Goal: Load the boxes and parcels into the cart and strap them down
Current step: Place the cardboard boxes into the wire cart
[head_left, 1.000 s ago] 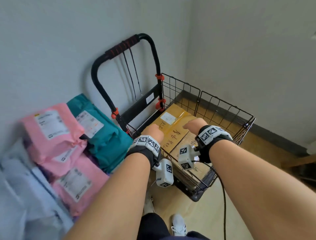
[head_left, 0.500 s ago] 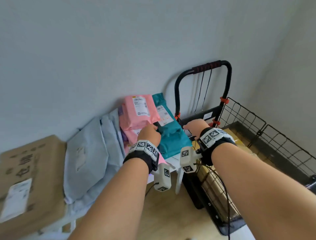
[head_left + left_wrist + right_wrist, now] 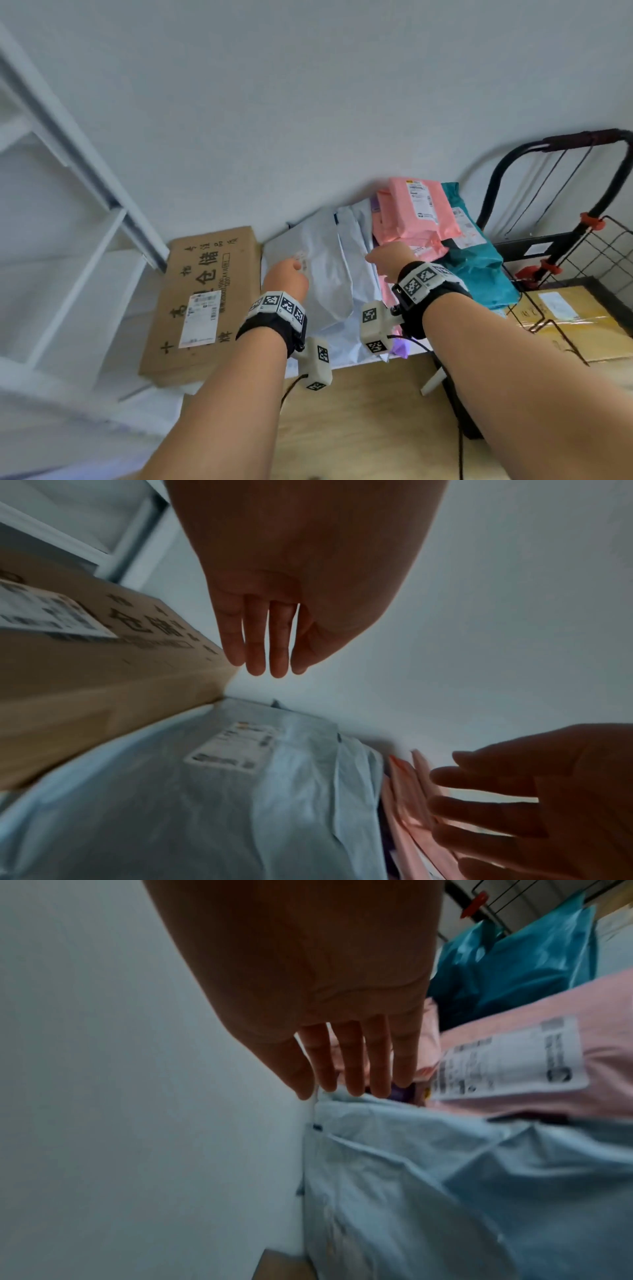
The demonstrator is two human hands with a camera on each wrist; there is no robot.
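Note:
Pale blue-grey mailer bags [image 3: 325, 260] [image 3: 212, 791] [image 3: 428, 1177] lean on the wall between a flat brown carton [image 3: 205, 301] [image 3: 85, 669] and pink parcels [image 3: 416, 212] [image 3: 531, 1074]. A teal parcel [image 3: 479, 263] [image 3: 514, 966] lies beside the black wire cart [image 3: 582, 236], which holds yellow-brown boxes [image 3: 575, 318]. My left hand [image 3: 286, 277] [image 3: 267, 642] hovers above the grey bags with straight fingers, holding nothing. My right hand [image 3: 387, 258] [image 3: 346, 1066] reaches to the bags' top edge by the pink parcels, its fingers straight and empty.
A white shelf frame [image 3: 68, 205] stands at the left. The grey wall [image 3: 308, 102] runs close behind the parcels. Wooden floor [image 3: 359, 428] lies under my arms. Thin black cords [image 3: 548, 185] hang from the cart handle [image 3: 589, 138].
My view and both hands have swung left, from the boxes in the cart to the grey mailer bags by the wall. The brown carton and shelf have come into view.

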